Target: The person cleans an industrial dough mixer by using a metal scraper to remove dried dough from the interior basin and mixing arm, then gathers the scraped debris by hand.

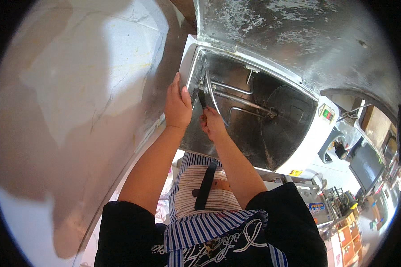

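Observation:
A dough mixer with a stainless-steel tub (240,143) is before me, its inside exposed. My left hand (178,106) rests on the mixer's white left rim (187,61), thumb apart from the fingers. Inside the tub, my right hand (214,124) grips a dark hand tool (202,97), either a brush or a scraper. Its head points at the left end wall, where pale residue clings around the shaft mount. A bent steel agitator (237,100) spans the tub, one curved bar passing right beside the tool and my right hand.
The raised steel lid (287,40), smeared with white residue, stands behind the tub. A marble-patterned wall (87,100) runs close along the left. Green and red switch buttons (327,115) sit on the mixer's right end. A wooden shelf unit (349,240) is at lower right.

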